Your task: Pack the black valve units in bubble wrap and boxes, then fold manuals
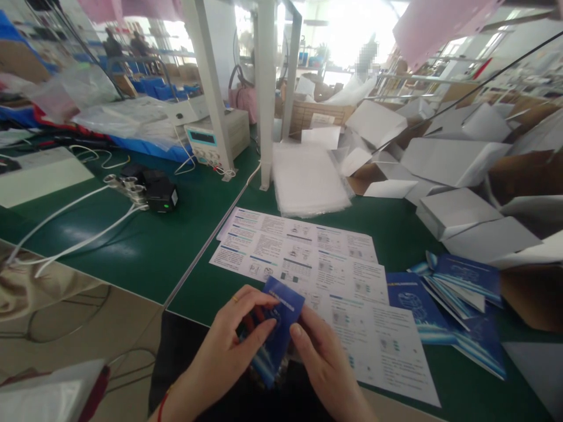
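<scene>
Between my two hands, at the table's front edge, I hold a small folded blue leaflet [281, 316] upright and tilted. My left hand [235, 337] grips its left side, thumb on the front and fingers around the edge. At its right edge, my right hand [321, 351] pinches it with the thumb in front. Just beyond lie overlapping unfolded printed sheets [347, 275] with text and small drawings. To the right is a loose pile of folded blue leaflets [413, 305] like the one in my hands.
White paper boxes [457, 170] are heaped at the right. A stack of clear plastic bags [308, 176] lies behind the sheets. A power supply [220, 138] stands by a metal post [266, 94]. Black devices with white cables [153, 190] sit on the left table.
</scene>
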Available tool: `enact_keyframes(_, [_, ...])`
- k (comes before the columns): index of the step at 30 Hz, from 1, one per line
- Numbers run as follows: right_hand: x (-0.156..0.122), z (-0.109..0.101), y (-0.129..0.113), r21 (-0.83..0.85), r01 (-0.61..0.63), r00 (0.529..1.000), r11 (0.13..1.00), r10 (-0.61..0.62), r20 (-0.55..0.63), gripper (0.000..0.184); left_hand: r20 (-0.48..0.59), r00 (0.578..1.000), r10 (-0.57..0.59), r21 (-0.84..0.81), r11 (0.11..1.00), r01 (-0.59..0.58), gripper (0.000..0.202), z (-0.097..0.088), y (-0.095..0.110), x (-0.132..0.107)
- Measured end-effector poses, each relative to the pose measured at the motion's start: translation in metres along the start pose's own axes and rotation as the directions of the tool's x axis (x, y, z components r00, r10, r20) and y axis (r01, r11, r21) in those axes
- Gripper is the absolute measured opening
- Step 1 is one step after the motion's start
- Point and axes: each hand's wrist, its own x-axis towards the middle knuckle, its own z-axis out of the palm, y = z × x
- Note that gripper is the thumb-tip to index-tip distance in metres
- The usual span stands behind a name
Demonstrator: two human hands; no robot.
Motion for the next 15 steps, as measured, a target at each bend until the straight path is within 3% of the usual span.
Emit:
enact_keyframes(5, [-0.0003, 0.0003, 0.0017, 0.118, -0.027, 0.998, 0.993, 0.020, 0.058, 0.025, -0.027, 0.999, -0.040, -0.063, 0.997, 0.038, 0.017, -0.0012, -0.0015, -0.0014])
enact_keyframes(15, [0.0020, 0.0045, 0.0036, 0.067, -0.003, 0.999, 0.998, 0.000, 0.043, 0.020, -0.023, 0.999, -0.030, -0.050, 0.998, 0.029, 0.017, -0.0016, 0.0049, 0.0000])
